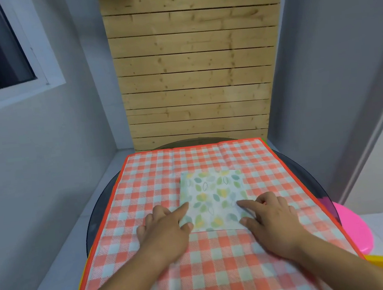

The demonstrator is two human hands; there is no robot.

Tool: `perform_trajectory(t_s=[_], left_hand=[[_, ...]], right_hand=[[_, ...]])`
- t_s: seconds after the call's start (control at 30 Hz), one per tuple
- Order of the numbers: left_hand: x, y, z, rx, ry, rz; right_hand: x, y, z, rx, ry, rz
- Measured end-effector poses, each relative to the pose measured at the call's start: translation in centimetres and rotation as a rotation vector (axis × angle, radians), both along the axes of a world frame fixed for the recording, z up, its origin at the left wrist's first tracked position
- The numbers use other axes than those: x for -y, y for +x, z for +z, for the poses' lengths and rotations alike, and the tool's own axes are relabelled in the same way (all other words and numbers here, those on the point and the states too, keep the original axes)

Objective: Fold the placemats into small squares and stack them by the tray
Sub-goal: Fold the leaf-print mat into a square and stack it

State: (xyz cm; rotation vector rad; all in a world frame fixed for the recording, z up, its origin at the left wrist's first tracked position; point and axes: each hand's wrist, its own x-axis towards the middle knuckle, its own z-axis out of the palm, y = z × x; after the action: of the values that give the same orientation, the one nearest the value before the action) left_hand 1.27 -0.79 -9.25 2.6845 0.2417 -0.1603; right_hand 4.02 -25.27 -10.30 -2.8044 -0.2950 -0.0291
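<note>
The mat (212, 193) lies at 12 o'clock, equally near both: your left grip (164, 230) presses its 7 o'clock corner, your right grip (271, 216) its 5 o'clock, fingers outstretched, clasping nothing.

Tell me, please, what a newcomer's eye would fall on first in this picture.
The orange-checked cloth covering the round table fills the foreground. At its centre lies a leaf-patterned folded placemat, with the left hand and right hand touching its near sides. Behind stands a wooden slat panel.
</note>
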Motion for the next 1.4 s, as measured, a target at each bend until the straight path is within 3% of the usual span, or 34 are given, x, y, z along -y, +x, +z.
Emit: perform_trajectory(t_s=[0.17,0.43,0.5,0.6,0.77,0.87,0.97,1.17,1.4], left_hand=[[-0.8,0.3,0.5,-0.056,-0.137,0.007],[-1.3,0.6,0.7,-0.051,-0.128,-0.065],[-1.1,0.8,1.2,0.033,-0.261,-0.009],[-0.7,1.8,2.2,0.108,-0.326,0.104],[-0.3,3.9,2.8,0.062,-0.451,0.178],[-0.4,4.7,2.6,0.037,-0.632,0.218],[-0.3,4.9,2.4,0.030,-0.730,0.237],[0.4,4.2,2.0,0.066,-0.745,0.199],[3.9,2.0,2.4,0.192,-0.669,0.050]], right_hand=[[1.3,0.8,0.3,-0.087,0.125,0.073],[1.7,0.8,1.5,-0.207,0.159,0.108],[1.4,1.0,2.7,-0.277,0.354,0.042],[0.9,1.9,4.1,-0.223,0.592,-0.168],[-0.3,3.9,4.5,-0.288,0.723,-0.348],[-0.6,4.5,4.4,-0.369,0.774,-0.379],[-0.7,4.5,4.3,-0.402,0.775,-0.394],[-0.7,3.6,4.3,-0.410,0.740,-0.327],[2.2,0.1,4.8,-0.192,0.617,-0.215]])
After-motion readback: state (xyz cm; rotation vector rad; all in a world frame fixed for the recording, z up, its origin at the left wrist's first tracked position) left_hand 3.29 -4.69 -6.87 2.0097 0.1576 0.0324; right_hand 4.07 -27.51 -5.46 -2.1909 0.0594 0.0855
